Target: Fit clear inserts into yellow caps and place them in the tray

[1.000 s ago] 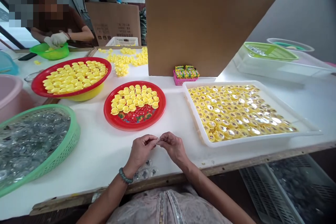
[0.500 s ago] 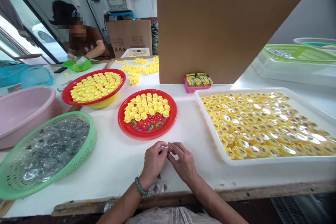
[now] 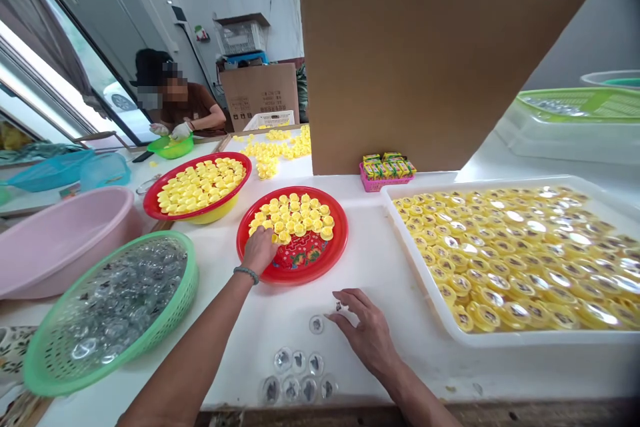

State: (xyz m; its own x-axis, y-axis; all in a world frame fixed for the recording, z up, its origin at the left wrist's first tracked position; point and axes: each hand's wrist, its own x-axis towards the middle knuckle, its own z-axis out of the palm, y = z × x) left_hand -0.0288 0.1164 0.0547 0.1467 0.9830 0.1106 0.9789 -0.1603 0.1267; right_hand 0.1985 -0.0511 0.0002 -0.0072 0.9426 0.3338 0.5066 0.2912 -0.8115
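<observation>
My left hand point(image 3: 261, 250) reaches over the near left rim of the red plate point(image 3: 300, 273), fingers curled down around a small yellow cup-shaped piece point(image 3: 275, 238); its fingertips are partly hidden. Rows of similar yellow cups point(image 3: 295, 217) cover the plate's far part. Lower right of the plate, my right hand point(image 3: 363, 327) hovers above the white table, with a tiny dark-marked piece point(image 3: 339, 306) between thumb and forefinger, too small to name. Beside the thumb lies a clear round dome point(image 3: 316, 324) with a dark figure. Several more clear domes point(image 3: 299, 361) lie near the table's front edge.
On the right stands a white tray point(image 3: 440, 300) of capped yellow pieces. To the left are a green basket point(image 3: 187, 280) of clear domes, a pink basin point(image 3: 65, 240) and a red basin point(image 3: 165, 213). A cardboard panel point(image 3: 400, 67) rises behind. A co-worker point(image 3: 200, 110) sits far left.
My hands were together in front of the plate and have separated. The left went forward to the yellow cups; the right moved slightly right and down. The clear domes now show. The view has shifted.
</observation>
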